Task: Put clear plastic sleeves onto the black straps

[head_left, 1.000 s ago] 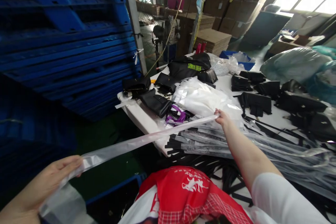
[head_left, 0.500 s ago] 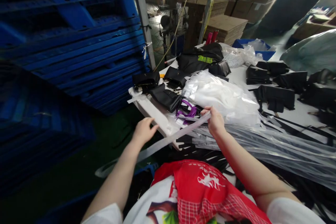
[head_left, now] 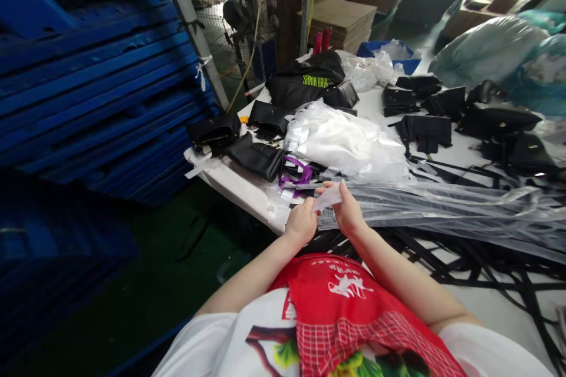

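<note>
My left hand (head_left: 300, 222) and my right hand (head_left: 345, 212) meet at the near edge of a white table (head_left: 239, 186), both pinched on the end of a long clear plastic sleeve (head_left: 326, 198). The rest of that sleeve is hidden below my hands. Just beyond my fingers lies a pile of long clear sleeves with black straps inside (head_left: 442, 207). A heap of white plastic bags (head_left: 345, 142) and a purple strap (head_left: 295, 173) sit right behind my hands.
Several black pouches (head_left: 256, 156) and a black bag with green lettering (head_left: 305, 85) lie across the table. Loose black straps (head_left: 464, 265) trail at the right. Stacked blue pallets (head_left: 101, 70) stand at the left, a fan (head_left: 234, 17) and cardboard boxes (head_left: 345, 17) behind.
My left hand came in from far left to meet the right at the table edge. The stretched clear sleeve has been gathered between both hands. The view swung slightly down and right.
</note>
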A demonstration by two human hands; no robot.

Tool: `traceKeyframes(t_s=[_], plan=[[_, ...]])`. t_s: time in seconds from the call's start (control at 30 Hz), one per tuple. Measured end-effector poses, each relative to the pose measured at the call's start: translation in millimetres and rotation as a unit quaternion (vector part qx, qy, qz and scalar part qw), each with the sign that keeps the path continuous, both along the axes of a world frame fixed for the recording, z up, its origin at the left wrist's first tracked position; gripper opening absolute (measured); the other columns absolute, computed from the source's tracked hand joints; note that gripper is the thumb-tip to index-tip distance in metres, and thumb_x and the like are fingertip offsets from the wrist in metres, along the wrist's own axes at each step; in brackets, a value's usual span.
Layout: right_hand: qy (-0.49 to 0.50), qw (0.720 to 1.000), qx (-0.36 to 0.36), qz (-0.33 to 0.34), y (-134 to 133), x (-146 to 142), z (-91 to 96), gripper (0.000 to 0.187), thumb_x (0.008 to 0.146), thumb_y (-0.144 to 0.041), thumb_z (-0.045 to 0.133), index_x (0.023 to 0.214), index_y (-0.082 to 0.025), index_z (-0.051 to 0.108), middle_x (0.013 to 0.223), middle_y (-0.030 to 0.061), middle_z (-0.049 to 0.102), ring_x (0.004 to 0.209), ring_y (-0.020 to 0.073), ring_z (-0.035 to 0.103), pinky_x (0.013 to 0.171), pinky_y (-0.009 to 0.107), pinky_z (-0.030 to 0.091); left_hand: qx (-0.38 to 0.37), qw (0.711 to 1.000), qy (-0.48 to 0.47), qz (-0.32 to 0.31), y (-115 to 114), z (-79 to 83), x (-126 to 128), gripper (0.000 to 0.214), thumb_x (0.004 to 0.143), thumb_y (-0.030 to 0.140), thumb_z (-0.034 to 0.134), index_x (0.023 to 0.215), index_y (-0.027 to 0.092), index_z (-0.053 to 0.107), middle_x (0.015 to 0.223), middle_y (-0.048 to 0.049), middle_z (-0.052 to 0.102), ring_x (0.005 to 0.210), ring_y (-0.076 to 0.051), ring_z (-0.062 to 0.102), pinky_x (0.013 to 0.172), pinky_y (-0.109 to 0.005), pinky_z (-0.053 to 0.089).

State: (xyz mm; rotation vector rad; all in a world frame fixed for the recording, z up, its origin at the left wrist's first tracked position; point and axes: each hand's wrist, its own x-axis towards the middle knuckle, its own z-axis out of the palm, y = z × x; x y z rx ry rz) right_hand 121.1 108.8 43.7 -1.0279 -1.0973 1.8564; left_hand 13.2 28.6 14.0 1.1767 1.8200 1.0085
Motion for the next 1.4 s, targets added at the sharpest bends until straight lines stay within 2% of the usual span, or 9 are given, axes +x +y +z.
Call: traceKeyframes(t_s=[0.13, 0.3, 0.47, 0.57, 0.67, 0.8, 1.0, 1.2, 1.4], plan=[[0.040, 0.997, -0.030, 0.054, -6, 13, -2.3, 0.055, 0.079, -0.066, 0.061, 0.110, -0.020, 0.064, 0.096, 0.0054, 0.074, 0.095, 0.0212, 0.066, 0.088, 0.033, 0.049, -0.029, 0.941, -0.335, -0.030, 0, -0.8, -10, 0.026, 0.093, 0.040, 0.039, 0.087, 0.018, 0.052, 0.059, -0.0003, 0.061, 0.037, -0.011, 0.047, 0.044, -0.023, 0.036], [0.005, 0.992, 0.026, 0.125, -15, 17, -10.7, 0.042, 0.070, -0.041, 0.080, 0.104, -0.020, 0.068, 0.097, 0.0035, 0.072, 0.087, 0.0176, 0.065, 0.081, 0.030, 0.049, -0.047, 0.888, -0.449, -0.084, -12, 2.4, -20, 0.041, 0.086, 0.056, 0.052, 0.081, 0.015, 0.055, 0.055, -0.0003, 0.059, 0.032, -0.005, 0.037, 0.039, -0.020, 0.025], [-0.125, 0.984, 0.064, 0.107, -20, 14, -15.6, 0.035, 0.070, -0.049, 0.076, 0.070, -0.016, 0.068, 0.064, 0.0015, 0.067, 0.061, 0.0145, 0.058, 0.064, 0.028, 0.048, -0.077, 0.927, -0.341, -0.135, -23, 7.9, -21, 0.045, 0.085, 0.058, 0.056, 0.080, 0.014, 0.060, 0.063, -0.0036, 0.064, 0.044, -0.010, 0.052, 0.046, -0.022, 0.038], [-0.153, 0.977, 0.077, 0.130, -21, 14, -17.9, 0.036, 0.066, -0.052, 0.078, 0.070, -0.016, 0.070, 0.064, 0.0017, 0.069, 0.058, 0.0147, 0.058, 0.060, 0.028, 0.048, 0.020, 0.985, -0.152, -0.081, -26, 10.9, -26, 0.033, 0.082, 0.047, 0.065, 0.087, 0.014, 0.067, 0.085, -0.0085, 0.070, 0.079, -0.020, 0.066, 0.071, -0.029, 0.051], [-0.171, 0.966, 0.088, 0.173, -25, 13, -18.5, 0.036, 0.064, -0.052, 0.078, 0.069, -0.017, 0.071, 0.065, 0.0021, 0.070, 0.058, 0.0154, 0.058, 0.058, 0.027, 0.047, 0.095, 0.993, -0.068, -0.035, -28, 12.4, -35, 0.021, 0.083, 0.035, 0.066, 0.091, 0.016, 0.071, 0.096, -0.0091, 0.071, 0.093, -0.022, 0.065, 0.085, -0.032, 0.051], [-0.200, 0.951, 0.120, 0.204, -32, 12, -17.3, 0.036, 0.070, -0.052, 0.074, 0.065, -0.016, 0.071, 0.063, 0.0019, 0.068, 0.056, 0.0145, 0.057, 0.056, 0.026, 0.045, 0.087, 0.992, -0.092, 0.013, -31, 11.5, -40, 0.019, 0.080, 0.034, 0.069, 0.077, 0.015, 0.072, 0.081, -0.0067, 0.072, 0.079, -0.020, 0.066, 0.075, -0.030, 0.051], [-0.213, 0.941, 0.186, 0.186, -41, 11, -17.0, 0.043, 0.083, -0.055, 0.060, 0.068, -0.016, 0.070, 0.051, -0.0013, 0.056, 0.049, 0.0108, 0.046, 0.050, 0.024, 0.036, 0.047, 0.952, -0.276, 0.124, -37, 12.5, -39, 0.030, 0.064, 0.041, 0.081, 0.070, 0.013, 0.071, 0.066, -0.0024, 0.069, 0.060, -0.014, 0.059, 0.061, -0.025, 0.047], [-0.153, 0.972, 0.143, 0.102, -44, 11, -10.7, 0.045, 0.083, -0.059, 0.059, 0.082, -0.016, 0.070, 0.062, 0.0014, 0.063, 0.050, 0.0111, 0.048, 0.052, 0.025, 0.041, 0.074, 0.919, -0.338, 0.189, -40, 19.3, -44, 0.034, 0.057, 0.041, 0.086, 0.063, 0.013, 0.066, 0.060, 0.0009, 0.065, 0.056, -0.010, 0.054, 0.060, -0.022, 0.043], [-0.117, 0.979, 0.094, 0.136, -52, 3, -11.0, 0.046, 0.072, -0.057, 0.071, 0.096, -0.018, 0.066, 0.061, -0.0012, 0.062, 0.050, 0.0121, 0.054, 0.050, 0.024, 0.044, 0.053, 0.921, -0.345, 0.172, -43, 24.0, -34, 0.036, 0.057, 0.042, 0.086, 0.061, 0.013, 0.066, 0.057, 0.0005, 0.063, 0.053, -0.010, 0.052, 0.055, -0.022, 0.041]])
